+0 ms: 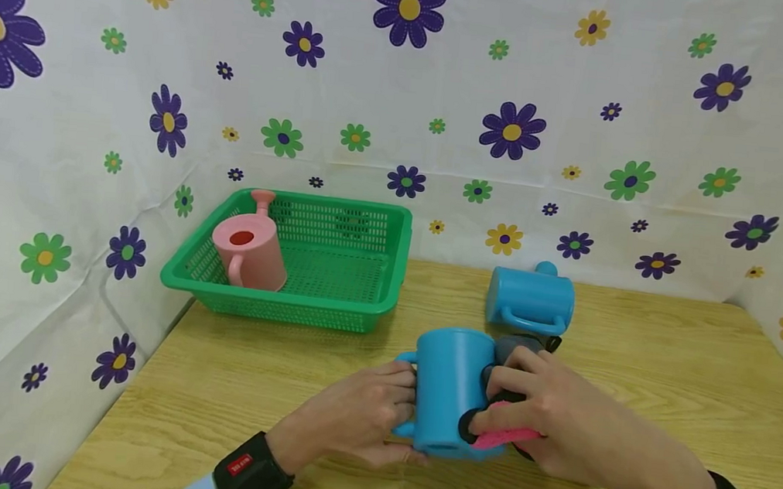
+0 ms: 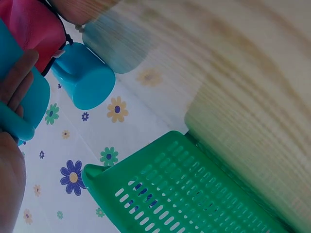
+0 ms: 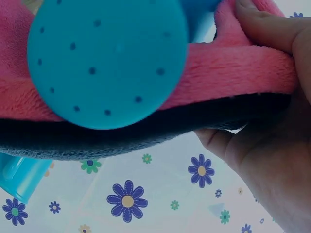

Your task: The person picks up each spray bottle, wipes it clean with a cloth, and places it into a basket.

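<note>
A blue watering can [image 1: 449,389] stands in front of me on the table, its handle toward the left. My left hand [image 1: 377,410] grips that handle; in the left wrist view its fingers [image 2: 22,77] curl round it. On the can's right side, my right hand [image 1: 544,417] holds a pink and grey cloth [image 1: 506,436] with a black edge against the can. In the right wrist view the can's round, perforated sprinkler head [image 3: 107,58] lies in front of the pink side of the cloth. The cloth hides part of the can's right side.
A second blue watering can [image 1: 532,297] lies on its side farther back on the wooden table [image 1: 666,377]. At the back left, a green basket [image 1: 288,311] holds a pink watering can [image 1: 258,256]. Behind the table hangs a flower-patterned sheet [image 1: 349,85].
</note>
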`<state>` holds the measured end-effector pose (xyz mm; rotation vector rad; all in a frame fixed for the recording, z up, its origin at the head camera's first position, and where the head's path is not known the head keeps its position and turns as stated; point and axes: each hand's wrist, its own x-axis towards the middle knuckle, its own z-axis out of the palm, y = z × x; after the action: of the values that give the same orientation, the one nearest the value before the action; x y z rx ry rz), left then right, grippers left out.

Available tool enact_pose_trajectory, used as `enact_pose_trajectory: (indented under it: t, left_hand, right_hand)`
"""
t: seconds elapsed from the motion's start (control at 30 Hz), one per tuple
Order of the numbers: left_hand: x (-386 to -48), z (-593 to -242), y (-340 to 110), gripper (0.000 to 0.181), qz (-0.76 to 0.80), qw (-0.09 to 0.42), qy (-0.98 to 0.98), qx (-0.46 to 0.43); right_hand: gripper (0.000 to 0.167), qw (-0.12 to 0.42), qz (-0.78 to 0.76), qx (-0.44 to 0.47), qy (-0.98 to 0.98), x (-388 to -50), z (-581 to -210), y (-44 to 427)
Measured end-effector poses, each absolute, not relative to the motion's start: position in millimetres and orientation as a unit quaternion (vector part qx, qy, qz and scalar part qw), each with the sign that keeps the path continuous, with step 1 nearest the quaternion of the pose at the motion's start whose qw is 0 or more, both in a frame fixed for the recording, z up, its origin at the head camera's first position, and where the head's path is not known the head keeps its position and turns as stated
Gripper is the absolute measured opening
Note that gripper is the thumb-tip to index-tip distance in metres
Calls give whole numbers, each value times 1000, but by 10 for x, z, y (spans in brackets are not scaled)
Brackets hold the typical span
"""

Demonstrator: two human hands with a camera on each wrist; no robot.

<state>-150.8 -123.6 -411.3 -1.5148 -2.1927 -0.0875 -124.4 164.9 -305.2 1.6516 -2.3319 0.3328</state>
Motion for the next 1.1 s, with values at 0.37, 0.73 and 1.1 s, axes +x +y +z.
enact_pose_trajectory:
  t: [0.37, 0.73, 1.1]
  left_hand:
    - [-1464, -4110, -1234, 33, -104, 195, -809, -545]
    - [-1408, -4080, -1207, 26, -228, 71, -798, -553]
    - [-1397, -4087, -1179, 22, -276, 34, -774, -569]
  right_hand:
    - [44, 130, 140, 569, -800, -1281, -3062, 1661]
    - [42, 82, 199, 506, -835, -1487, -3175, 1699]
    - [38, 51, 211, 418, -882, -1772, -3364, 1773]
